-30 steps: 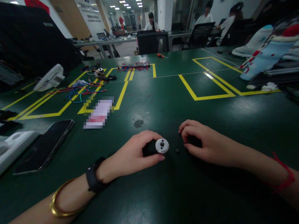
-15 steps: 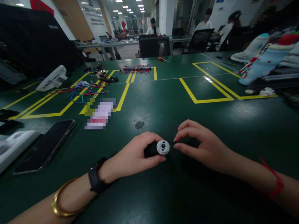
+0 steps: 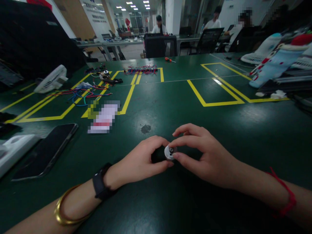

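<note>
Carefully, a person's left hand (image 3: 143,155) curls around a silver-faced cylinder (image 3: 167,154) from nine o'clock over a green tabletop (image 3: 158,204), while the right hand (image 3: 212,157), at three o'clock, sets thumb and forefinger nearly together about a small dark piece (image 3: 171,150) at the face's centre; whether they grip it cannot be told. By all appearances the piece is already at the cylinder, but how firmly it sits, and so what is left to do, does not show.
</note>
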`<control>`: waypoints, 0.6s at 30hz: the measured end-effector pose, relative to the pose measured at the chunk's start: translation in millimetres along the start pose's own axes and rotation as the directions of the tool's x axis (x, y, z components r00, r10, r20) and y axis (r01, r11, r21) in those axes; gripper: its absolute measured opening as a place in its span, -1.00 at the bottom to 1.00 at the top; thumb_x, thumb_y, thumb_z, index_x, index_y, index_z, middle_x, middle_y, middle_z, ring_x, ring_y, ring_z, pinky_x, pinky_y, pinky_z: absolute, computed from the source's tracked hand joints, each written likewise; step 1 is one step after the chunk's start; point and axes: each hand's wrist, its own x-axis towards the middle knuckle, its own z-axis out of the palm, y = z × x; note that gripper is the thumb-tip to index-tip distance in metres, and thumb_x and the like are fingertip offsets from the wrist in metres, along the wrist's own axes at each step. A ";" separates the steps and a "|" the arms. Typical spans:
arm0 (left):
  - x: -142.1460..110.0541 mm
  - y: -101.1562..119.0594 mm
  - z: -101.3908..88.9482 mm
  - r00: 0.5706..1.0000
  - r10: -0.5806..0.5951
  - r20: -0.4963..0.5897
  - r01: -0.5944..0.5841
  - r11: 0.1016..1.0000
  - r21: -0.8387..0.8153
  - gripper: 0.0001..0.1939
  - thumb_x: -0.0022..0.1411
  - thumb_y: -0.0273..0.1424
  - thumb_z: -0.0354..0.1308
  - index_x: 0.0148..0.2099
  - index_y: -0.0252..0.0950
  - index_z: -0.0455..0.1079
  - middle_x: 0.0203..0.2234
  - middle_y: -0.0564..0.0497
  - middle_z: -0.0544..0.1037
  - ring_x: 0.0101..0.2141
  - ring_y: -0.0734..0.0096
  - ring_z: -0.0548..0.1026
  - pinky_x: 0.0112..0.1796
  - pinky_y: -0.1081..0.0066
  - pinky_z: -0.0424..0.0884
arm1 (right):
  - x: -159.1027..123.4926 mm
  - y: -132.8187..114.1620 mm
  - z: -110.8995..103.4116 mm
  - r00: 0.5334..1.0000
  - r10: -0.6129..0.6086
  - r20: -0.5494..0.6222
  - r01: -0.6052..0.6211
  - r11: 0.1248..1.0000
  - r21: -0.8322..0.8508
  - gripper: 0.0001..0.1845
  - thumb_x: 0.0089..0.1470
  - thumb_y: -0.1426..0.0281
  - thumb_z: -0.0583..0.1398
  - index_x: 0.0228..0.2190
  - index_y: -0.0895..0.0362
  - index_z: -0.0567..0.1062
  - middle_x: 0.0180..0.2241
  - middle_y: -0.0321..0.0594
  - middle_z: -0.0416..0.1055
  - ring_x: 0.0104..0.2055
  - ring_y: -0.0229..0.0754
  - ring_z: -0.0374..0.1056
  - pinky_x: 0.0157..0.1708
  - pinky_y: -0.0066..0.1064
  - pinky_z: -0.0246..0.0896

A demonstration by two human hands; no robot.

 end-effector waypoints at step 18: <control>0.6 0.6 -0.5 1.000 -0.004 0.004 0.004 0.998 -0.056 -0.71 0.17 -0.38 0.25 -0.05 -0.23 0.34 -0.16 0.04 0.48 -0.16 0.34 0.44 -0.11 0.36 0.33 | -13.1 33.1 -1.7 0.967 0.254 -0.016 -0.238 0.925 0.297 -0.83 0.19 0.33 0.14 -0.19 0.04 0.48 -0.21 -0.24 0.40 -0.19 -0.19 0.35 -0.22 -0.34 0.27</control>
